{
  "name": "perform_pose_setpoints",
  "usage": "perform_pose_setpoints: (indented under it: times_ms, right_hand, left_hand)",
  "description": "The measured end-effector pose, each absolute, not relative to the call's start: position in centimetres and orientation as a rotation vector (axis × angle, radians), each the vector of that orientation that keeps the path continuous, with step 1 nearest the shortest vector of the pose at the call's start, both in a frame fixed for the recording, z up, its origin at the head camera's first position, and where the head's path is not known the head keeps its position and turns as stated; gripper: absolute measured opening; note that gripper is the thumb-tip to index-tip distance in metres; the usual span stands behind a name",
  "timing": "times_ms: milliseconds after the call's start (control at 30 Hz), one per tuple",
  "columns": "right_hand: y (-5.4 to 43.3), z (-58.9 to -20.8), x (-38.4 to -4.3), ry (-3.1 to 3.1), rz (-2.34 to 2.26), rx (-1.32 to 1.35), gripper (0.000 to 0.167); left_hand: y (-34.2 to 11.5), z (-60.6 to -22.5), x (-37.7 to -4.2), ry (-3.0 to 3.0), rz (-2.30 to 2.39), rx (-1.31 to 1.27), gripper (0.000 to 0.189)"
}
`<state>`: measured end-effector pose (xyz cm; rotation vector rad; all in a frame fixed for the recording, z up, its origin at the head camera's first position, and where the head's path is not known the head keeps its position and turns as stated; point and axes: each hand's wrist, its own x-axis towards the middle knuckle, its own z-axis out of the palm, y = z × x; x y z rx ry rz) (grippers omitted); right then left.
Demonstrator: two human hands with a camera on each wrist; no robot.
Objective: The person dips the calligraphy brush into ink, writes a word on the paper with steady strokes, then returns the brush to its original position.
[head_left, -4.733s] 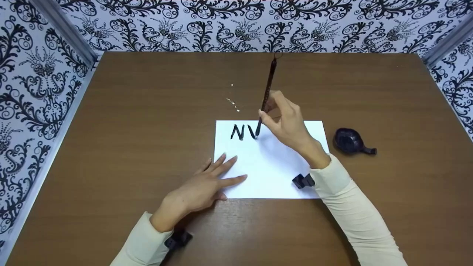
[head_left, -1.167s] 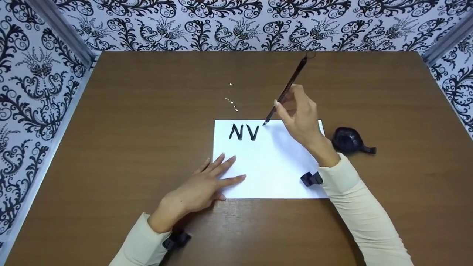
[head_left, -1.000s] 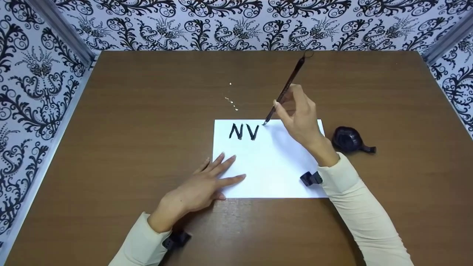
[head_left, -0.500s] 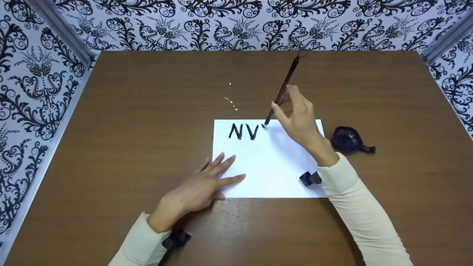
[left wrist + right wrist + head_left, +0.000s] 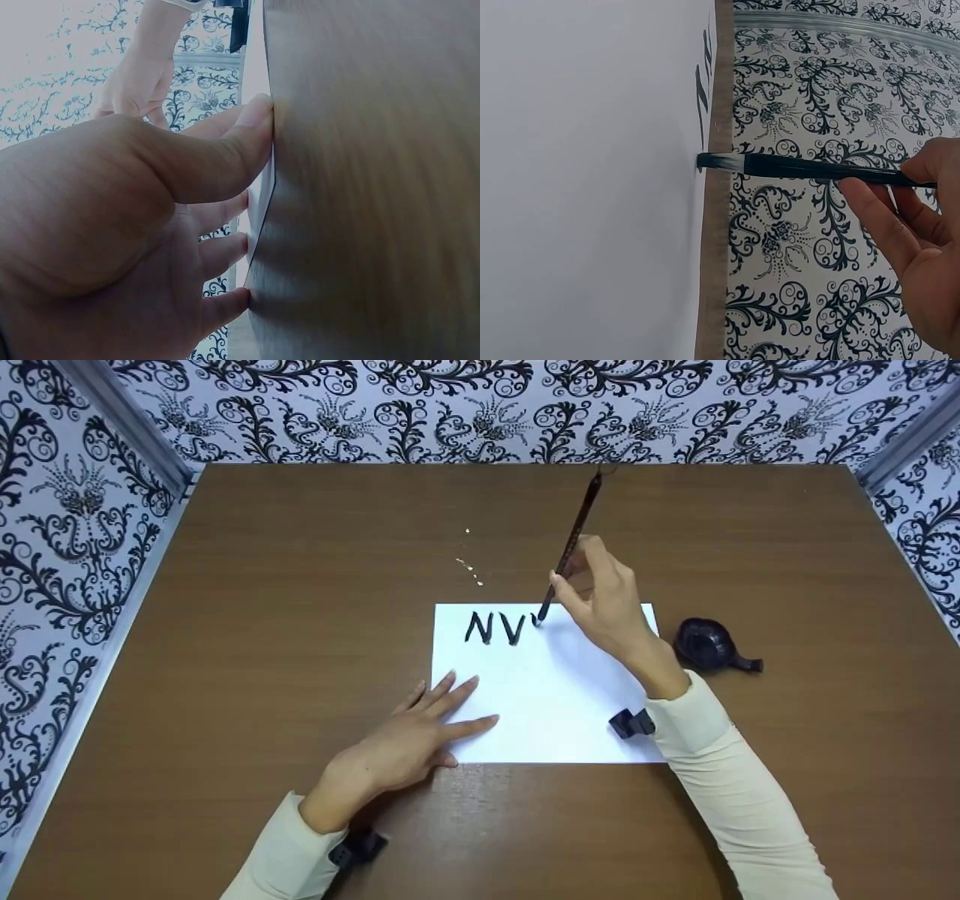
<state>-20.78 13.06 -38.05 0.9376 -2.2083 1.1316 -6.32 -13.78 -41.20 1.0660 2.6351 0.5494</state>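
My right hand (image 5: 604, 600) pinches a dark paintbrush (image 5: 576, 531) between thumb and fingers, its handle leaning up and to the right. In the right wrist view the inked bristles (image 5: 718, 162) meet the white paper sheet (image 5: 592, 180). Black letters N (image 5: 478, 628) and V (image 5: 513, 630) stand near the sheet's top edge, and a short fresh stroke shows at the brush tip to their right. With fingers spread, my left hand (image 5: 405, 742) rests on the lower left corner of the paper (image 5: 555, 712); its thumb (image 5: 255, 112) lies at the near edge.
Right of the paper stands a small dark ink dish (image 5: 706, 645) with a stub handle. Several tiny pale flecks (image 5: 470, 568) lie on the brown table (image 5: 300, 585) beyond the sheet. Patterned panels (image 5: 495, 412) rise behind and at both sides.
The right hand has finished the V and shifted right. Over the last second the brush tip has moved slightly down, leaving a short black stroke. The left hand has stayed in place.
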Motion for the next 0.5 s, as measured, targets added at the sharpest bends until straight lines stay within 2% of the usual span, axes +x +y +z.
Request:
perform_pose_setpoints:
  times_ms: [500]
  right_hand:
    - [13.28,-37.5,-20.53,-2.265,1.09,0.992,0.023]
  left_hand:
    - [-13.72,-41.15,-6.28,2.638,0.541,1.066,0.059]
